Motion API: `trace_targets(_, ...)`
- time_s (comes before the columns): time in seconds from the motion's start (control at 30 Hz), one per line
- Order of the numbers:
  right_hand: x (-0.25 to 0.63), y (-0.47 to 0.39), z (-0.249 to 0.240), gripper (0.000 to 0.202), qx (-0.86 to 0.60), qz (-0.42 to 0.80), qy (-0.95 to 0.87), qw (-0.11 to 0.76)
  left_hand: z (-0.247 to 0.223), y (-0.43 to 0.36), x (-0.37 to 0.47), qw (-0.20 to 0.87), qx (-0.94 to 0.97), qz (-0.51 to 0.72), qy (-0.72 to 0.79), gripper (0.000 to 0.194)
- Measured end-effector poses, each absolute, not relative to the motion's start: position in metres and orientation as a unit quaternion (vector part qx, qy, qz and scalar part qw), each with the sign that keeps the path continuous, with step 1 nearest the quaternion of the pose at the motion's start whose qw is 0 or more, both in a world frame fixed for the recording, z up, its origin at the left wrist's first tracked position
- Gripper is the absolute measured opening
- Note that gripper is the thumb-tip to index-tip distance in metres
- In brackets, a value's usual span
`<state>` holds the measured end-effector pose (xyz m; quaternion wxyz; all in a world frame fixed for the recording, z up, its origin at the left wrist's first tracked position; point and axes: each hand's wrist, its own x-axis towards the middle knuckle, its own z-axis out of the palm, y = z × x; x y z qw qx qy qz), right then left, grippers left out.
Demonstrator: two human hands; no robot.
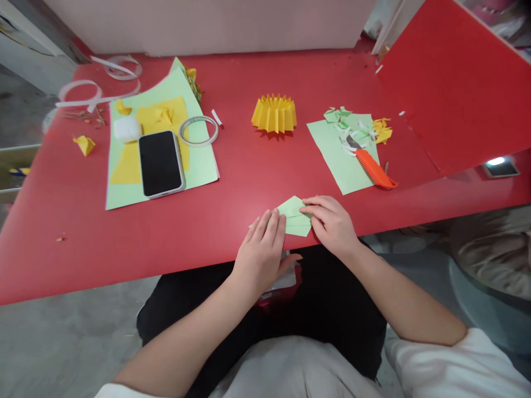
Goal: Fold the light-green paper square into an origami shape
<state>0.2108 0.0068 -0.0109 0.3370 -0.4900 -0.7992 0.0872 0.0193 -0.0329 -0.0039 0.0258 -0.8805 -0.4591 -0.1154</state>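
A folded piece of pale green paper (pixel 295 213) lies near the front edge of the red table, with crease lines across it. My left hand (pixel 261 246) rests flat over its left part, fingers stretched out and thumb held apart below the table edge. At the paper's right edge, my right hand (pixel 332 224) has its fingertips and thumb closed on it. Part of the paper is hidden under my left fingers. Farther back stands a pleated yellow paper piece (pixel 274 114), fanned out like a ring.
On the left, green sheets (pixel 203 166) carry a black-screened phone (pixel 161 164), a white case (pixel 128 129) and a tape roll (pixel 198 131). An orange utility knife (pixel 375 168) lies on a green sheet (pixel 346 177) with paper scraps. A red board (pixel 456 88) leans at right.
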Motion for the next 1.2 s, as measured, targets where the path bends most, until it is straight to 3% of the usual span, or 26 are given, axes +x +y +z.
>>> trace_targets(0.13, 0.211, 0.005, -0.008, 0.030, -0.493, 0.069, -0.800, 0.334, -0.002, -0.034, 0.020, 0.007, -0.885, -0.085, -0.458, 0.076)
trace_targets(0.4, 0.208, 0.001, -0.001, 0.029, -0.435, -0.027, -0.877, 0.204, -0.003, -0.034, 0.021, 0.016, -0.884, -0.081, -0.461, 0.075)
trace_targets(0.67, 0.220, 0.003, -0.006, 0.025, -0.508, -0.045, -0.817, 0.268, -0.003, -0.035, 0.022, 0.020, -0.881, -0.100, -0.461, 0.072)
trace_targets(0.87, 0.204, -0.004, 0.000, 0.029, -0.402, -0.018, -0.852, 0.335, -0.007, -0.034, 0.022, 0.038, -0.883, -0.112, -0.453, 0.067)
trace_targets(1.2, 0.188, -0.018, -0.006, 0.048, -0.393, 0.044, -0.901, 0.177, -0.009, -0.034, 0.023, 0.021, -0.876, -0.137, -0.462, 0.059)
